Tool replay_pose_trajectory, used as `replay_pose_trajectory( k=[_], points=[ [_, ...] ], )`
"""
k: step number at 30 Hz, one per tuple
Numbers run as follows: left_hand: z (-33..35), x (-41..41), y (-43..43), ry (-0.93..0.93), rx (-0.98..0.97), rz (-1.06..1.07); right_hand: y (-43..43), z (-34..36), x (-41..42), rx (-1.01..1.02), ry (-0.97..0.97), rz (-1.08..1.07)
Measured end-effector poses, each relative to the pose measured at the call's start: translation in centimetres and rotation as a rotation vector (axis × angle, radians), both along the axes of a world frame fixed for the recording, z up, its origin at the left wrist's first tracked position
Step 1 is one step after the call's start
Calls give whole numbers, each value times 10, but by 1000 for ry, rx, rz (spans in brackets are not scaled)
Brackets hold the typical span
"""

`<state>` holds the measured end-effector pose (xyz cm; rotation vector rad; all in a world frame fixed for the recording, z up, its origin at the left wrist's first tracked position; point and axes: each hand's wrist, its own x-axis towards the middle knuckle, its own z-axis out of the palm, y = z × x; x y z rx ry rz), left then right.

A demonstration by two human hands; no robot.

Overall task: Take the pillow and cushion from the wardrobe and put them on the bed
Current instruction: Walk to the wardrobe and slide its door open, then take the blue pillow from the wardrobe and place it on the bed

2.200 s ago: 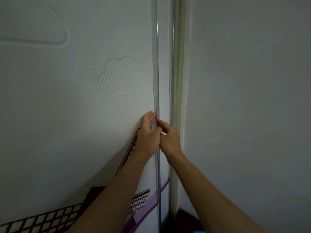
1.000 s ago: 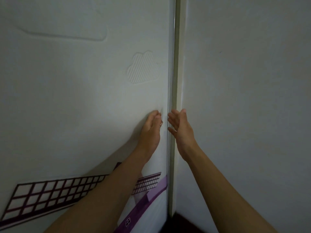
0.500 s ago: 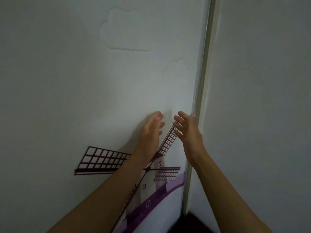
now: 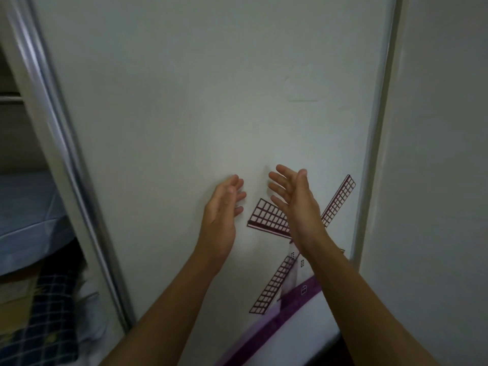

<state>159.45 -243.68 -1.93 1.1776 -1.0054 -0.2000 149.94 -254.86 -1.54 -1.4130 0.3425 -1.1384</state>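
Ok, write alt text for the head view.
A person's open left hand and right hand are raised before a white sliding wardrobe door printed with a windmill. Left of it, the open wardrobe shows blue fabric above a dark checked cushion.
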Motion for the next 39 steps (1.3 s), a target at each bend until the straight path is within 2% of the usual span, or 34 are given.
replay_pose_trajectory(
  k=[6, 15, 22, 27, 34, 39],
  points=[
    [2, 14, 108, -77, -54, 73, 108, 5, 14, -66, 6, 95],
    [7, 33, 221, -22, -103, 209, 208, 25, 45, -104, -54, 292],
    [19, 50, 287, -14, -106, 487, 260, 23, 91, -103, -74, 596],
    [23, 55, 335, -20, -102, 660, 292, 19, 124, -69, -84, 739],
    [21, 73, 403, -20, -91, 836, 342, 19, 156, -96, -59, 824],
    [14, 102, 439, -17, -97, 843, 377, 24, 186, -93, -55, 820]
  ],
)
